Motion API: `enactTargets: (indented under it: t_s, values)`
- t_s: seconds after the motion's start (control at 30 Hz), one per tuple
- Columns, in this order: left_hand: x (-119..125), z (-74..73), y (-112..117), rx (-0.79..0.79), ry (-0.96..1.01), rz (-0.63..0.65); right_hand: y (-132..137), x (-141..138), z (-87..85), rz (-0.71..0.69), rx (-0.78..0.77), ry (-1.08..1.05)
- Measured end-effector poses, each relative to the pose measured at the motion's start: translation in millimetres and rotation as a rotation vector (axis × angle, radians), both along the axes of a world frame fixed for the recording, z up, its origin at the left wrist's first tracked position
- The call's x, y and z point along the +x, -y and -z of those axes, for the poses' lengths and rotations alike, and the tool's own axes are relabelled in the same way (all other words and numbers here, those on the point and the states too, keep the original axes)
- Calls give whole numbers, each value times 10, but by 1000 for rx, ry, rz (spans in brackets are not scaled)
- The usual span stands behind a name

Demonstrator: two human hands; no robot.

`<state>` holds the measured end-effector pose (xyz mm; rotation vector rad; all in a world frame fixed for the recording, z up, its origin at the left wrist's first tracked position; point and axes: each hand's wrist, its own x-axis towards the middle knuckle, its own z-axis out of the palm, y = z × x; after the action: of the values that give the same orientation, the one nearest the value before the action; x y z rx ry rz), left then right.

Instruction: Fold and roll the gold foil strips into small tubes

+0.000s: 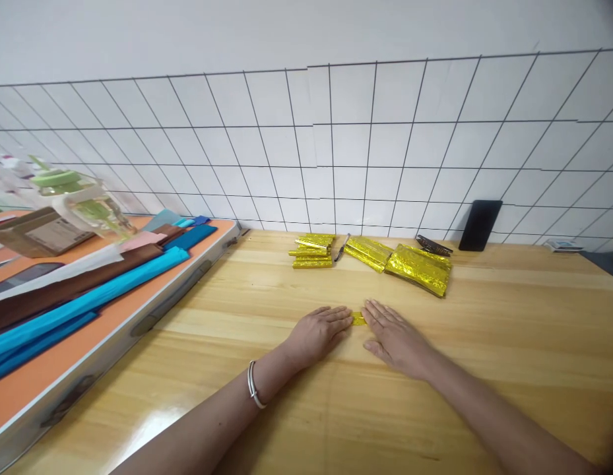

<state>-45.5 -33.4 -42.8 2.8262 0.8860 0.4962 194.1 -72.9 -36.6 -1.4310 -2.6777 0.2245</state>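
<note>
A narrow strip of shiny gold foil paper (358,318) lies on the wooden table, mostly covered by my hands. My left hand (320,333) rests flat over its left end, fingers stretched out and pointing right. From the other side, my right hand (392,336) presses flat on the right end, its thumb held apart. Only a short piece of the strip shows between my fingertips. Beyond my hands lie several folded gold foil strips (313,252), a gold foil stack (368,253) and a thicker gold foil stack (419,269).
A pen (342,248) lies between the foil piles. Against the tiled wall lean a black phone (480,225) and a dark object (433,245). On the left, an orange-topped surface (132,303) holds blue paper (113,290), a cardboard box (41,232) and a green-lidded bottle (83,198).
</note>
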Motion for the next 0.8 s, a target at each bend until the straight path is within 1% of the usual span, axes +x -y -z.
enactTargets:
  t_s: [0.1,0.2,0.33,0.47,0.53,0.6,0.8]
  values:
    - [11,-4,-26,-10,19,-6,5,141,21,15,-3,3]
    - [38,-13,-35,15,21,-3,1,218,62,28,3,0]
    - [83,-62,-12,80,-44,11,-2,211,100,49,27,-10]
    - [139,-143,30,128,-125,34,7,179,100,52,56,-15]
    - [167,-160,46,140,-147,33,4,170,101,57,79,-15]
    - [184,-147,53,148,-150,23,-12,161,112,68,104,-9]
    - [174,-25,40,153,-92,-44,-93,130,204,107,204,9]
